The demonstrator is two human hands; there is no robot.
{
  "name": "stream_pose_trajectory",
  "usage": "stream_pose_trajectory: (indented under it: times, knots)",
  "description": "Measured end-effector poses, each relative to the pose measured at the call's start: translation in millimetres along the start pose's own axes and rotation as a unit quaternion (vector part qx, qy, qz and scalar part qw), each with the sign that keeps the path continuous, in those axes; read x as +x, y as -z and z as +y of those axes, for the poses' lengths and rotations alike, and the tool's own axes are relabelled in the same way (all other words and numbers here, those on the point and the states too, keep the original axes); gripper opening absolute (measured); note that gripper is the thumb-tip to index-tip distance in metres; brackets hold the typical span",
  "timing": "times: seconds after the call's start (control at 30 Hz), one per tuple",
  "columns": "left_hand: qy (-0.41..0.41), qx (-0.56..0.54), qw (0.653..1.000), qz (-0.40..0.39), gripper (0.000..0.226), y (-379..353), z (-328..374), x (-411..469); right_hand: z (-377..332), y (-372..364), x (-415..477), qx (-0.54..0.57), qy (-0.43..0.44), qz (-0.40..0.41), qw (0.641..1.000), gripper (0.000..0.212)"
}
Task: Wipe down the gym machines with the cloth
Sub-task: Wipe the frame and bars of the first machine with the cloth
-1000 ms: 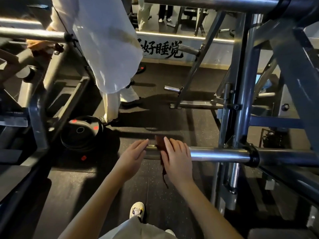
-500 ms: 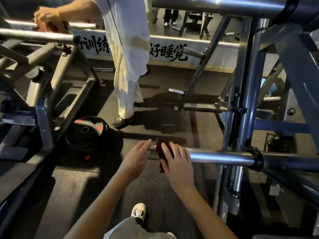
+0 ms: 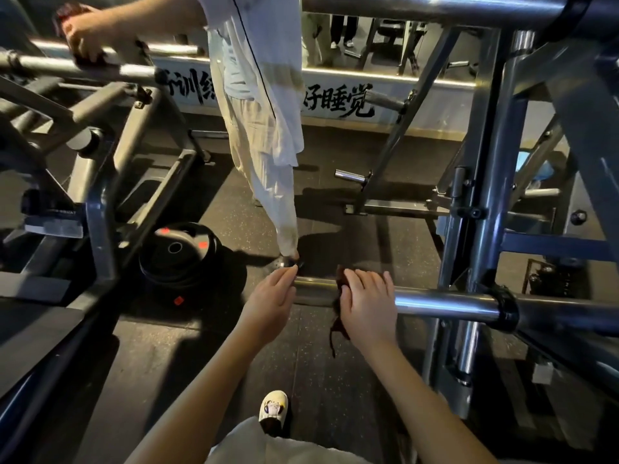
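Note:
A chrome bar (image 3: 442,304) of the gym machine runs level across the lower middle of the head view. A dark reddish cloth (image 3: 338,324) is draped over it, one end hanging below. My right hand (image 3: 368,306) lies on top of the cloth with fingers stretched over the bar, pressing it down; the thumb is hidden. My left hand (image 3: 271,299) is at the bar's free left end, its straight fingers touching the end. A black collar (image 3: 504,308) sits on the bar to the right of my right hand.
A person in white clothes (image 3: 261,128) stands just beyond the bar, one hand (image 3: 83,35) on another bar at upper left. Black weight plates (image 3: 177,252) lie on the floor at left. Steel uprights (image 3: 485,195) rise at right, and a grey machine frame (image 3: 100,209) stands at left.
My right hand has slid the cloth a little to the right along the bar, widening the gap to my left hand. The person in white has stepped nearer.

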State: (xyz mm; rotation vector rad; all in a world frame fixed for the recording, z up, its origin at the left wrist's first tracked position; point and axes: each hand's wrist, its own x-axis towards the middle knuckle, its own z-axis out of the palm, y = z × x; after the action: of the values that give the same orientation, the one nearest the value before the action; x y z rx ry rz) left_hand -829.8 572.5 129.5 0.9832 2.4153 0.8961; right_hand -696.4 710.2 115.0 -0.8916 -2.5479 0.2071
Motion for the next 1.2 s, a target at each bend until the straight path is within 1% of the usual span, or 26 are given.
stream_pose_trajectory:
  times: [0.03,0.07,0.1,0.13,0.2,0.27,0.3,0.37,0.47,0.5,0.53,0.6,0.67,0.73,0.77,0.83,0.87,0.93,0.97,1.0,1.07,1.1,1.17,1.2]
  knots:
    - [-0.003,0.001,1.000,0.004,0.046,-1.6,-0.6,0.3,-12.6,-3.7,1.0,0.011,-0.027,0.006,1.000,0.034]
    - [-0.006,0.003,1.000,0.009,0.046,-2.8,-1.0,-0.1,-26.5,-8.8,0.1,0.021,-0.034,0.011,0.999,0.031]
    - [-0.006,0.005,1.000,0.013,0.046,-3.8,-1.5,0.1,-38.3,-14.8,-2.2,0.026,-0.018,0.011,0.999,0.031]
    - [-0.006,0.006,1.000,0.017,0.045,-4.3,-1.2,0.2,-45.3,-19.6,-5.4,0.026,0.016,0.004,1.000,0.033]
    - [-0.007,0.012,1.000,0.020,0.045,-5.1,-1.5,0.4,-36.7,-21.0,-7.3,0.006,0.103,-0.013,0.995,0.039]
    - [-0.008,0.026,0.999,0.018,0.047,-4.8,-1.3,0.2,-10.5,-12.9,-7.1,-0.007,0.139,-0.015,0.990,0.043]
    - [-0.006,0.036,0.999,0.017,0.048,-4.5,-1.0,0.4,3.8,-8.4,-9.3,-0.014,0.130,-0.008,0.991,0.044]
    - [-0.006,0.060,0.998,0.018,0.049,-4.9,0.4,0.1,24.2,-0.8,-19.0,-0.032,0.068,0.014,0.997,0.042]
    - [-0.015,0.078,0.996,0.035,0.049,-4.0,5.9,-2.9,1.0,-9.1,-27.9,-0.036,-0.061,0.041,0.997,0.042]
    - [-0.017,0.080,0.996,0.040,0.049,-4.1,7.1,-3.7,-15.1,-14.1,-25.7,-0.024,-0.071,0.043,0.996,0.041]
    - [-0.021,0.082,0.995,0.045,0.048,-4.3,7.7,-4.4,-29.9,-18.2,-22.5,-0.011,-0.051,0.037,0.998,0.041]
    - [-0.030,0.082,0.995,0.051,0.046,-5.2,7.0,-4.3,-41.6,-22.8,-15.5,-0.003,0.036,0.016,0.999,0.043]
    - [-0.038,0.092,0.994,0.045,0.046,-6.2,4.4,-3.2,-25.9,-15.6,-10.3,-0.004,0.117,-0.015,0.993,0.043]
    - [-0.037,0.099,0.994,0.036,0.047,-6.3,2.2,-3.1,3.9,-5.3,-12.7,-0.009,0.155,-0.024,0.988,0.044]
    - [-0.033,0.096,0.994,0.032,0.048,-6.1,1.9,-3.5,20.6,-1.5,-17.2,-0.012,0.151,-0.017,0.988,0.047]
    - [-0.035,0.095,0.994,0.028,0.049,-6.1,1.9,-4.0,44.5,3.7,-29.5,-0.016,0.090,0.010,0.996,0.053]
    - [-0.043,0.100,0.994,0.032,0.049,-6.5,1.4,-3.9,42.7,3.2,-34.7,-0.013,0.041,0.026,0.999,0.054]
    - [-0.056,0.111,0.991,0.040,0.049,-7.6,-0.1,-3.2,13.7,-5.8,-36.4,-0.003,-0.055,0.056,0.997,0.051]
    - [-0.055,0.112,0.991,0.042,0.049,-8.3,-0.5,-3.1,-6.3,-10.6,-32.9,0.010,-0.067,0.058,0.996,0.049]
    - [-0.052,0.112,0.991,0.043,0.049,-8.6,-0.1,-3.4,-24.7,-14.4,-28.3,0.020,-0.043,0.046,0.998,0.048]
    - [-0.048,0.115,0.991,0.045,0.048,-8.7,1.8,-4.5,-41.2,-19.0,-19.5,0.017,0.059,0.010,0.998,0.045]
    - [-0.048,0.119,0.991,0.046,0.048,-8.4,2.7,-4.9,-37.0,-17.9,-15.3,0.011,0.103,-0.009,0.995,0.044]
    - [-0.048,0.124,0.990,0.045,0.048,-6.5,3.9,-4.7,-14.6,-9.4,-11.1,0.003,0.148,-0.030,0.988,0.045]
    - [-0.047,0.119,0.991,0.044,0.048,-5.8,4.0,-4.5,-0.2,-4.5,-12.5,-0.002,0.146,-0.027,0.989,0.045]
